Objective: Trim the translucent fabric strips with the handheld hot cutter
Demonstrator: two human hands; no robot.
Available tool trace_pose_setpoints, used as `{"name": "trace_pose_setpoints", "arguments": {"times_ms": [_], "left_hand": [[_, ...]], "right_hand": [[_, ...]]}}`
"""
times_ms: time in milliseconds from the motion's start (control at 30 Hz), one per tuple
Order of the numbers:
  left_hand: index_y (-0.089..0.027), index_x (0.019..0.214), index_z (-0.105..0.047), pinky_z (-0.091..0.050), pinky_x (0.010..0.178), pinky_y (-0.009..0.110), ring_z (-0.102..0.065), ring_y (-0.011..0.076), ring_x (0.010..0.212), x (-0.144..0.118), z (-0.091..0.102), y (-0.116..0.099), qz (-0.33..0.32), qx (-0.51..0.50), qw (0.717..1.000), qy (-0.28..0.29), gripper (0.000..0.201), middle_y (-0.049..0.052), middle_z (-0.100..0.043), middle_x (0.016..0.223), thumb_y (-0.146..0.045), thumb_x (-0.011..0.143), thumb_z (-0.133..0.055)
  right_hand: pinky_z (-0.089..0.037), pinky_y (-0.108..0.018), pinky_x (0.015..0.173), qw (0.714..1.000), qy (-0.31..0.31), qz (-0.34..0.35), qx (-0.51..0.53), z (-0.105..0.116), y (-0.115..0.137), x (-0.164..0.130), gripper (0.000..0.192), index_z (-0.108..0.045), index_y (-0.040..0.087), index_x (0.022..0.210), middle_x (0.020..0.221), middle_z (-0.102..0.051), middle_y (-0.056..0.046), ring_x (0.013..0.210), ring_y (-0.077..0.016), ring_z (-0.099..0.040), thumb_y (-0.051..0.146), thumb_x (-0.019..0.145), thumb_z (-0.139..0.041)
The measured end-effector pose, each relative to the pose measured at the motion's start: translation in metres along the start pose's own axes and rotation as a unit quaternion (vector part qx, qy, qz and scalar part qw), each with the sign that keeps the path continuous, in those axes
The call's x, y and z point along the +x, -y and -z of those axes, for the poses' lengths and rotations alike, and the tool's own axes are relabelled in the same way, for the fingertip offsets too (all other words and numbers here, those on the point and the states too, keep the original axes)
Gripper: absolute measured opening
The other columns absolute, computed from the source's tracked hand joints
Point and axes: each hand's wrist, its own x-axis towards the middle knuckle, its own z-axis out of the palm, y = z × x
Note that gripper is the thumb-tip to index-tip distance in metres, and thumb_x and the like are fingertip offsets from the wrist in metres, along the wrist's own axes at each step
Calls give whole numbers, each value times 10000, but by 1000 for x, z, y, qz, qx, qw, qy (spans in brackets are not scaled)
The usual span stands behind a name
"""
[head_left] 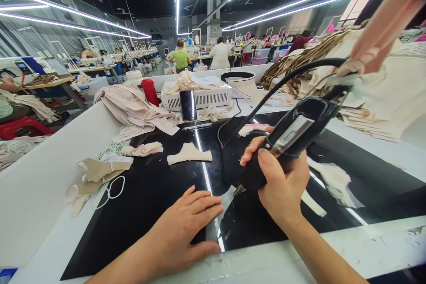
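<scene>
My right hand (282, 188) is wrapped round a black corded hand tool (253, 172) with a silver lever, held tilted. The tool's small metal tip points down at the edge of a thin, see-through greyish piece of material (228, 199); whether it touches is hard to tell. Flat on the black work surface (140, 230), with fingers stretched out, my left hand (186, 224) presses beside that piece and partly covers it. Ahead lies a cream curved fabric piece (189, 153). Right of my right hand are a cream piece with sheer edging (334, 179) and a pale strip (313, 204).
A phone (188, 105) leans on a white vented box (206, 97). Beige fabric (136, 106) and a red cup (150, 92) are at back left, fabric stacks (379, 93) at right. The tool's cable (276, 88) loops overhead. Tan pieces (100, 171) lie left.
</scene>
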Motion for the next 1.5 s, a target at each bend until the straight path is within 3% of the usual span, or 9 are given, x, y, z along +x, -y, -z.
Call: {"name": "trace_pose_setpoints", "arguments": {"times_ms": [467, 733, 867, 1000, 1100, 1167, 1267, 1333, 1500], "left_hand": [[-225, 1599, -542, -192, 1322, 708, -427, 369, 1591, 0, 4, -3, 8, -16, 1000, 14, 704, 106, -535, 1663, -474, 985, -779], [-211, 1418, -662, -460, 1264, 564, -570, 299, 1473, 2, -16, 16, 68, -19, 977, -202, 344, 116, -620, 1564, -274, 1089, -582], [-231, 1228, -694, -495, 1229, 560, -586, 315, 1437, 5, -21, 19, 81, -32, 973, -216, 204, 100, -660, 1490, -223, 1027, -661], [-239, 1012, -656, -512, 1197, 500, -606, 286, 1401, 7, -19, 15, 82, -86, 966, -228, 77, 72, -704, 1389, -165, 1018, -636], [-237, 941, -633, -505, 1177, 460, -613, 270, 1373, 9, -18, 13, 75, -121, 961, -236, 118, 60, -731, 1304, -143, 1012, -622], [-236, 921, -627, -493, 1168, 438, -611, 262, 1356, 12, -19, 12, 73, -146, 956, -244, 127, 53, -732, 1283, -141, 1004, -620], [-235, 914, -624, -473, 1141, 406, -622, 248, 1295, 14, -21, 11, 76, -197, 943, -257, 119, 41, -731, 1246, -135, 977, -612], [-233, 920, -635, -490, 1069, 386, -654, 239, 1176, 15, -20, 11, 82, -218, 937, -260, 98, 33, -739, 1153, -151, 966, -608], [-228, 923, -675, -496, 851, 325, -665, 195, 886, 14, -12, 12, 103, -261, 921, -270, 71, -10, -727, 933, -228, 967, -620]], "right_hand": [[-601, -272, 616, 1000, -8, 6, -15, 5, -6, 2, 317, -656, 270, 1141, 882, -729, 47, 642, -123, -670, 376, 919, -855], [-607, -312, 670, 999, 9, -2, -42, 8, 2, 1, 348, -660, 275, 1096, 900, -742, 46, 674, -141, -679, 428, 884, -890], [-613, -384, 840, 991, 57, 18, -122, 16, 13, 4, 332, -689, 286, 1184, 1069, -769, -9, 871, -197, -724, 473, 943, -822], [-574, -468, 985, 965, -60, 129, -219, 28, 25, 1, 467, -715, 335, 1347, 1262, -719, -51, 1117, -281, -692, 455, 915, -844], [-565, -476, 902, 930, -137, 223, -257, 38, 32, -9, 292, -783, 350, 1219, 1069, -721, -43, 950, -285, -684, 285, 936, -815], [-582, -429, 769, 927, 32, 241, -284, 41, 33, -17, 219, -776, 327, 1139, 912, -729, -25, 809, -259, -686, 202, 963, -737], [-625, -372, 803, 857, 332, 210, -334, 37, 21, -27, 249, -703, 298, 1231, 1059, -807, -24, 930, -235, -764, 186, 1015, -650], [-636, -380, 886, 829, 410, 153, -349, 30, 8, -31, 267, -652, 299, 1293, 1196, -805, -38, 1061, -239, -772, 195, 1059, -578], [-634, -284, 745, 810, 467, 72, -347, 21, -15, -31, 133, -667, 291, 1061, 939, -777, 25, 834, -179, -764, 200, 1060, -569]]}}
